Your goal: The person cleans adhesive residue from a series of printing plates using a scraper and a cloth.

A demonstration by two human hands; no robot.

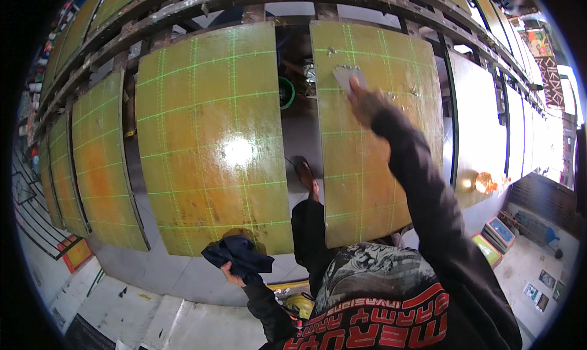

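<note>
My right hand reaches to the far part of a yellow-green board marked with bright green grid lines. It grips a flat grey scraper, whose edge lies on the board beside small dark bits of residue. Low on the left, my left hand clutches a bunched navy cloth at the near edge of a second, wider board. That board has the same green lines, orange patches and dark specks near its lower edge.
A gap between the two boards shows my sandalled foot and a green-rimmed round container. Wooden rails run along the far side. More boards stand at the left. An orange-lit bottle rests on a pale board at the right.
</note>
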